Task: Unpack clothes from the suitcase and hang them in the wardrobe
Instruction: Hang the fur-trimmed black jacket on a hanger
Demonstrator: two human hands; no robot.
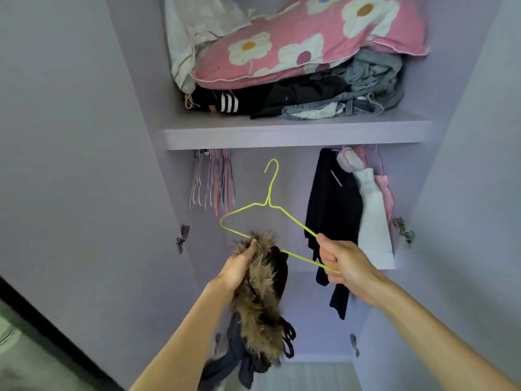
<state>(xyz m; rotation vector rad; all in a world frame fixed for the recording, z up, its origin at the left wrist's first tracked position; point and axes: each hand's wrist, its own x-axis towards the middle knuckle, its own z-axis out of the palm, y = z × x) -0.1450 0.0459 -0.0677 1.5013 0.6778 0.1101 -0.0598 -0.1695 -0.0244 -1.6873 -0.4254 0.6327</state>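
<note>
No writing, brand, number or sign can be read on the wardrobe [296, 135], the garment [262, 292] or the hanger [268, 204].

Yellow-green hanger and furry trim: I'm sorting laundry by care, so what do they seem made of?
The hanger looks like thin wire with a smooth yellow-green coating, probably plastic: slim, even rod bent to shape. The furry trim looks like long-pile fur, brown with dark tips; real or faux cannot be told.

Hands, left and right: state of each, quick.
Left hand: grips the fur-trimmed garment.
Right hand: grips the yellow hanger.
</note>
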